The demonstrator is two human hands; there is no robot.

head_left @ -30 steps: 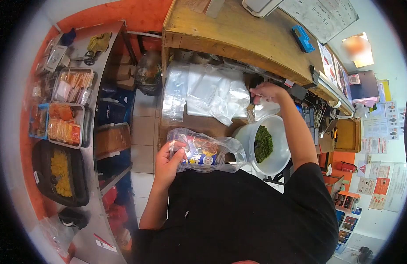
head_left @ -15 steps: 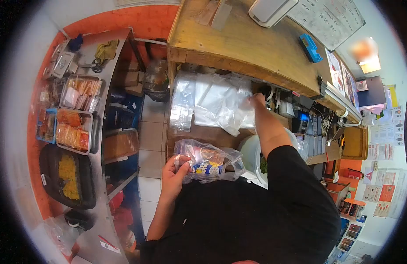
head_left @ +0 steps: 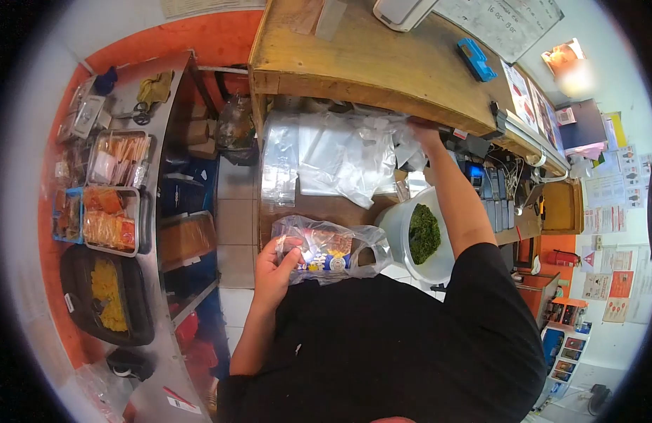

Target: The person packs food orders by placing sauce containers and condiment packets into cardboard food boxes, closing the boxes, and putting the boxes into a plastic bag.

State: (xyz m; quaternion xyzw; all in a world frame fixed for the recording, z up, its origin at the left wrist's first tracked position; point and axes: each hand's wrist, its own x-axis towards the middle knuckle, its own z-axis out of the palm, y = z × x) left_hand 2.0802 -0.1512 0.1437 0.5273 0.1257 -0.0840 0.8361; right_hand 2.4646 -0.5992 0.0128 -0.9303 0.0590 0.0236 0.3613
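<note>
My left hand (head_left: 273, 268) is closed on the edge of a clear plastic bag (head_left: 371, 243), thumb on top. Inside the bag shows a printed packet (head_left: 329, 250) in blue, yellow and reddish colours. My right hand (head_left: 423, 131) reaches under the edge of the wooden counter (head_left: 340, 60), beside a pile of clear plastic bags (head_left: 340, 155) on the shelf below. Its fingers are hidden and blurred there, so any hold is unclear. Below my right forearm stands a whitish tub (head_left: 394, 233) with chopped green leaves (head_left: 424, 234) in it.
On the left, a metal table (head_left: 164, 92) carries a tray of sticks (head_left: 121, 156), a tray of orange packets (head_left: 111, 218), a black pan (head_left: 139, 282) with yellow food and scissors (head_left: 140, 113). A blue object (head_left: 476, 60) lies on the counter. Electronic devices (head_left: 491, 187) stand to the right.
My right hand has moved farther in under the counter edge, past the plastic bags. The green leaves in the tub now show more. My left hand still holds the bag; the view has shifted slightly.
</note>
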